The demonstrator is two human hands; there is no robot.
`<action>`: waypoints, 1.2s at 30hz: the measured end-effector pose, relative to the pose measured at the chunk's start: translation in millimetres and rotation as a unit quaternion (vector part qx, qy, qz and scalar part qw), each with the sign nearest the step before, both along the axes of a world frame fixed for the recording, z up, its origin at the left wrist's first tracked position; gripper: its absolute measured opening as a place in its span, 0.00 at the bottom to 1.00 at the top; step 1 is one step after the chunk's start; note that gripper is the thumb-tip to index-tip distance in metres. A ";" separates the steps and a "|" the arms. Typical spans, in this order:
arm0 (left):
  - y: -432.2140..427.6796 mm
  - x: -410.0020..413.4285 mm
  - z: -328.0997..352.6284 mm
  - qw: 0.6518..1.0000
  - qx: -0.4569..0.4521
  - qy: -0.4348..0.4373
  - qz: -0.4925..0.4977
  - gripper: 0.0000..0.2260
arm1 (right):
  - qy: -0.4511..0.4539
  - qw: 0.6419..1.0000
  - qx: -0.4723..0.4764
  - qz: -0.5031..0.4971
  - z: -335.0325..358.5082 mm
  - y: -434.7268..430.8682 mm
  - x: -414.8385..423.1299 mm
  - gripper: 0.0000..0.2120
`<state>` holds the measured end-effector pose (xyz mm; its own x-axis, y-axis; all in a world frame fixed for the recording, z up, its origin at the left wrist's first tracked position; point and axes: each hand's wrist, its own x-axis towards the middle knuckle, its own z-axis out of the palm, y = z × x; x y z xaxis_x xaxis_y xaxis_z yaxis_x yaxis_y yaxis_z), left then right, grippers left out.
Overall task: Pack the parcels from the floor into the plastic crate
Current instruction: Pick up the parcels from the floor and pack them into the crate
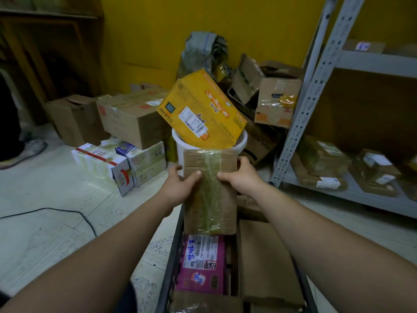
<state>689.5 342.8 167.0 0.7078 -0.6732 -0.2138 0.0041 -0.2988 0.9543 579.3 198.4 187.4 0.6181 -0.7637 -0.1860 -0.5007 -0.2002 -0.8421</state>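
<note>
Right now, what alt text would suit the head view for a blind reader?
Left hand and right hand hold a taped cardboard parcel over a crate holding a pink parcel; a yellow box leans in a white bucket.

The brown cardboard parcel (209,193) has a stripe of glossy, yellow-tinged clear tape down its middle. The slatted plastic crate (171,263) is dark grey. The magenta rectangular packet (200,279) bears a white label and blue handwriting. The yellow cardboard carton (200,111) shows orange lettering and a white barcode label, and the round plastic bucket (241,141) is white. The painted wall (158,30) is yellow, while the pale tiled floor (56,199) has dark speckles.
</note>
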 end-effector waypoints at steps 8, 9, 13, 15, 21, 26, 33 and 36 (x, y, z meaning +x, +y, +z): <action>-3.3 -2.3 -1.6 0.996 -0.023 -0.084 -0.011 0.22 | -0.017 0.999 -0.012 -0.025 -4.1 -3.1 -2.1 0.38; -3.1 -2.1 -0.1 0.995 -0.024 -0.093 -0.010 0.21 | -0.020 0.999 -0.018 -0.026 -2.7 -3.0 -0.8 0.37; -5.7 0.3 15.9 0.994 -0.056 -0.095 0.016 0.20 | -0.051 0.997 -0.045 -0.024 11.3 -4.8 4.5 0.37; -9.0 1.2 28.1 0.992 -0.082 -0.087 0.035 0.20 | -0.081 0.995 -0.049 -0.020 22.1 -5.5 6.0 0.34; -21.5 1.8 41.9 0.995 -0.043 -0.048 0.072 0.19 | -0.098 0.994 -0.002 -0.038 32.0 -7.2 7.8 0.21; -22.3 2.9 28.5 0.996 -0.036 -0.057 0.052 0.23 | -0.058 0.997 0.025 -0.044 29.7 -13.0 9.8 0.27; -16.6 1.7 21.7 0.997 -0.026 -0.065 0.021 0.21 | -0.053 0.998 0.006 -0.023 4.9 -7.7 16.8 0.25; -17.9 1.5 16.2 0.997 -0.001 -0.072 0.009 0.23 | -0.036 0.999 0.018 -0.027 -9.6 -7.8 15.2 0.23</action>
